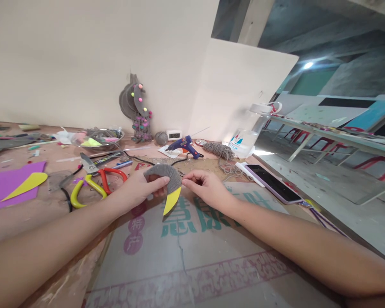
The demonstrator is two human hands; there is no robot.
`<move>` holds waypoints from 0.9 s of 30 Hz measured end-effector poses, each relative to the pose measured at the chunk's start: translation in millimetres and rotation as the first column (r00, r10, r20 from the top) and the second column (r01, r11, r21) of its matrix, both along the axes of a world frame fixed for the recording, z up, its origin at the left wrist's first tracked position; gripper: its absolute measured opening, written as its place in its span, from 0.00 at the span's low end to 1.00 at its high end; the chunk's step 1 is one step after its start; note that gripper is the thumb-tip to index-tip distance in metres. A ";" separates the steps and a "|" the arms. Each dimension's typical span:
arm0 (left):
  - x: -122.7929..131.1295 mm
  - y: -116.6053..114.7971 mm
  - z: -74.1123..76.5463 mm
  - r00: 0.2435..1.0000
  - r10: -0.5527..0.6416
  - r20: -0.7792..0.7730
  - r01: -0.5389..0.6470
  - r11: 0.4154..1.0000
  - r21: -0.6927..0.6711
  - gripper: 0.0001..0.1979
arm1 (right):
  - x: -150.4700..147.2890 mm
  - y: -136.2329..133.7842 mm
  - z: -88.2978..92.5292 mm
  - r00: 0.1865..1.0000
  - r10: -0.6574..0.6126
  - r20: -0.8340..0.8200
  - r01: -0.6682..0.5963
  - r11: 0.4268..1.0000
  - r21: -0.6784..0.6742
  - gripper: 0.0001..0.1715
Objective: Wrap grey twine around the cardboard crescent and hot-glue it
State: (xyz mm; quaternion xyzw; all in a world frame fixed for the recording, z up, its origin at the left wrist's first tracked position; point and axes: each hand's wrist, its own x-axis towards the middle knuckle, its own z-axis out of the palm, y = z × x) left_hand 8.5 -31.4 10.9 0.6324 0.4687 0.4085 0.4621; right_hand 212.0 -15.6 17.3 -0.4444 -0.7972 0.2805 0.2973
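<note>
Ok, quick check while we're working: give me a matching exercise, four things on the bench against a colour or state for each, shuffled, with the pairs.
Things:
1. crescent
2. glue gun
3. phone
4. bottle

Descriptions:
A. dark screen, lying flat
B. see-through, with a white lid
C. grey and yellow, held in the left hand
D. blue body

Pairs: 1-C, 2-D, 3-A, 4-B

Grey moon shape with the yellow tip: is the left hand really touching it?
Touching. The head view shows the left hand with its thumb lying over the grey moon shape, no gap between.
</note>
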 end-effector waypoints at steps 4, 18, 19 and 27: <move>0.0 -0.9 0.7 1.000 0.026 -0.001 -0.026 1.000 -0.002 0.12 | 2.6 2.0 4.9 0.997 0.046 -0.060 -0.039 0.992 0.124 0.17; 4.3 -7.6 7.6 0.990 -0.024 -0.138 0.018 0.999 -0.049 0.15 | -4.7 0.3 3.8 0.986 0.030 -0.161 -0.038 0.998 -0.048 0.17; 4.7 -8.5 7.7 0.990 -0.015 -0.142 0.008 0.999 -0.048 0.15 | -3.4 1.5 5.8 0.986 0.051 -0.160 -0.058 0.998 -0.040 0.17; 4.8 -8.5 5.5 0.994 0.025 -0.108 -0.024 1.000 0.017 0.16 | 6.5 9.8 8.3 0.981 0.009 -0.194 -0.019 0.999 -0.050 0.18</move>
